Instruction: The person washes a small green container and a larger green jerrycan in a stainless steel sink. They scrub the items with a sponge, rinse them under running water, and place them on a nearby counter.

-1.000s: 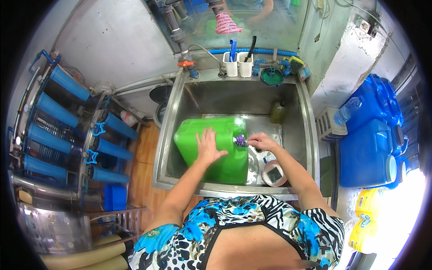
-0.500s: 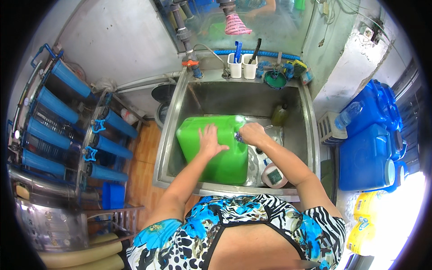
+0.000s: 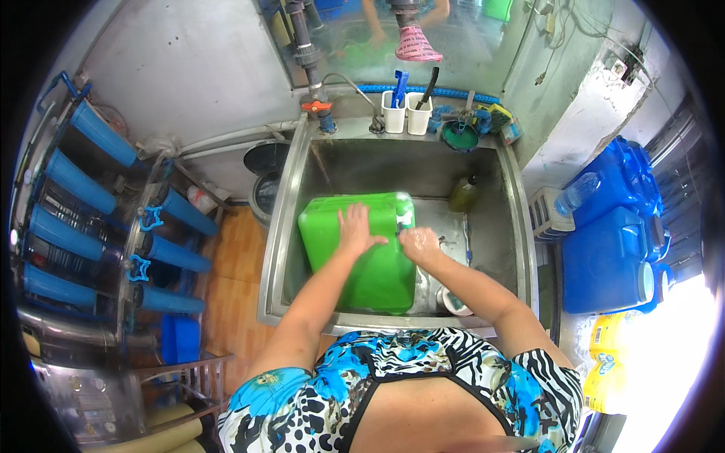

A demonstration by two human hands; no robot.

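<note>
A large green plastic jerrycan (image 3: 370, 283) lies in the left part of the metal sink (image 3: 277, 234), with white suds on its far right corner. My left hand (image 3: 355, 232) rests flat on its upper face, fingers spread. At the jerrycan's right side my right hand (image 3: 420, 246) is closed and wet with suds. What its fingers hold is mostly hidden against the jerrycan. Beyond that hand, a bottle of yellow-green liquid (image 3: 463, 195) stands in the sink's far right corner. A pale round tub (image 3: 455, 303) sits near the front wall, partly covered by my right forearm.
Two white cups (image 3: 393, 119) with brush handles stand on the back ledge beside a pipe with an orange valve handle (image 3: 316, 107). A cloth-wrapped pipe end (image 3: 417, 47) hangs above. Blue jugs (image 3: 604, 260) are stacked right; blue filter housings (image 3: 79, 177) line the left.
My right hand has shifted slightly down and nearer me along the jerrycan's side. The bluish thing seen at its fingers is now mostly hidden. My left hand stays on the jerrycan.
</note>
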